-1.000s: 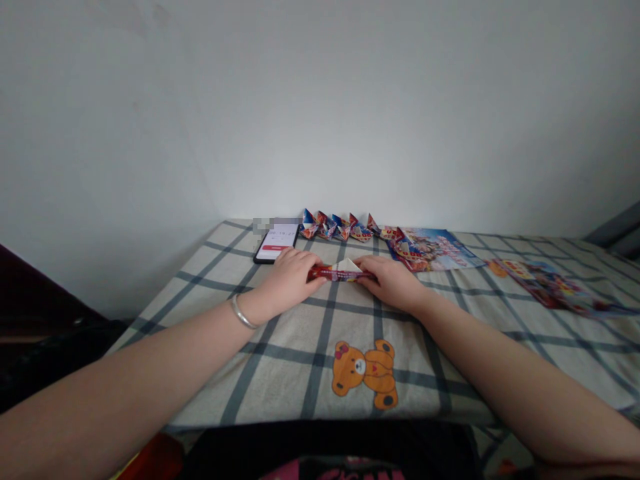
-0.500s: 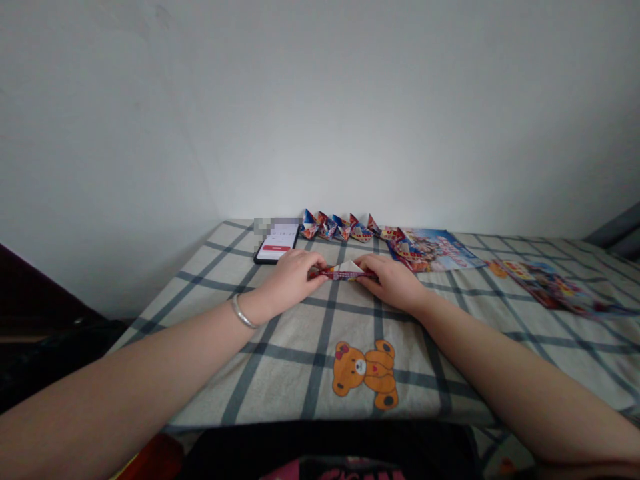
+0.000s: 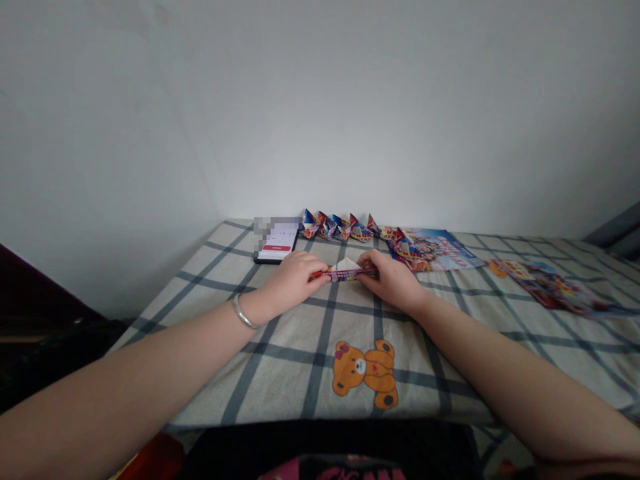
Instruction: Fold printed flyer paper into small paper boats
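Both hands are down on the grey-checked sheet (image 3: 310,333), working a narrow folded strip of red-and-white printed paper (image 3: 345,270). The left hand (image 3: 293,283), silver bangle (image 3: 243,312) on the wrist, has its fingers closed on the strip's left end. The right hand (image 3: 393,280) pinches the right end, fingers curled tight. The strip sits low between them, a white flap peaking at its middle, just short of the black phone (image 3: 277,244).

This looks like a crease being pressed flat. A next fold would call for a firm hold on one end and square edges.

Behind, a row of small folded paper shapes (image 3: 340,228) lines the wall, beside a colourful flat leaflet (image 3: 435,248).
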`<act>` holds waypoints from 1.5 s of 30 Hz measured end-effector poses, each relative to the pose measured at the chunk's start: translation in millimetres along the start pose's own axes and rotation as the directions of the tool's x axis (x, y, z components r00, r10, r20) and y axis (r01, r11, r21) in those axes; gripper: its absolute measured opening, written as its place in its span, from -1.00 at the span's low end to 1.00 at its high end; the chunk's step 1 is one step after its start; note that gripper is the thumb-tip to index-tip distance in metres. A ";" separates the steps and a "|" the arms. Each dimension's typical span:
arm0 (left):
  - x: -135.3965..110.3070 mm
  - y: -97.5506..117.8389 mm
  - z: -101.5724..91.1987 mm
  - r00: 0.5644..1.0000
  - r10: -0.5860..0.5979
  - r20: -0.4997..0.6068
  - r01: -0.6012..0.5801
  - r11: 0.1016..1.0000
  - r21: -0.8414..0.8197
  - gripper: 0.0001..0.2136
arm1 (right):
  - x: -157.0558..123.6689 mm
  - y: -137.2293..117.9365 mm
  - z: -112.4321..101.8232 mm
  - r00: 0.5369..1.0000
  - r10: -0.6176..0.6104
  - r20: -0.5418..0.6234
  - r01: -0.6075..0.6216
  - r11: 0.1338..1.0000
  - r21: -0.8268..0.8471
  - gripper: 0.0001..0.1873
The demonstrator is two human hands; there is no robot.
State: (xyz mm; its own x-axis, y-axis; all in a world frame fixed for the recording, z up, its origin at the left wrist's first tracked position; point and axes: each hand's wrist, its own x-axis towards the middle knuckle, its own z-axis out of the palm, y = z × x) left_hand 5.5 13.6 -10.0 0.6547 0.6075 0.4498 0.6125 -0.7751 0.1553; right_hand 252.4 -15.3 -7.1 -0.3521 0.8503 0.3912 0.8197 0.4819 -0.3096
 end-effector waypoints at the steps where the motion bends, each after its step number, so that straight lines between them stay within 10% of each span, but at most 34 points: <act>1: 0.1 0.7 -0.6 1.000 -0.008 0.000 0.008 1.000 0.009 -0.84 | 0.4 0.2 0.4 1.000 0.013 0.002 -0.013 1.000 0.028 -0.73; 11: -1.4 2.7 -2.0 0.996 -0.070 -0.059 0.076 0.993 0.095 -0.96 | 2.8 7.1 0.9 0.995 0.101 -0.008 -0.101 0.993 0.067 -0.81; 22: -8.2 20.5 -8.6 0.993 -0.118 -0.028 0.121 0.981 0.151 -0.65 | 3.1 5.8 6.0 0.996 0.022 -0.092 -0.012 0.994 0.104 -0.91; 30: -8.4 14.6 -2.7 0.985 0.133 0.113 -0.149 0.978 0.148 -0.55 | 4.7 9.3 4.2 0.993 -0.072 -0.097 0.081 0.993 0.091 -0.93; 45: -8.8 11.2 2.1 0.987 0.138 0.087 -0.153 0.969 0.196 -0.66 | 4.1 11.2 4.5 0.996 -0.044 -0.081 0.045 0.999 0.007 -0.82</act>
State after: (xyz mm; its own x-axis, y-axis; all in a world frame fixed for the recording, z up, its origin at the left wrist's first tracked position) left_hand 7.6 -0.1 -14.1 0.7691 0.5075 0.3886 0.5799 -0.8096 -0.0904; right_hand 258.2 -5.5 -12.9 -0.3501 0.8081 0.4738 0.7998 0.5211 -0.2978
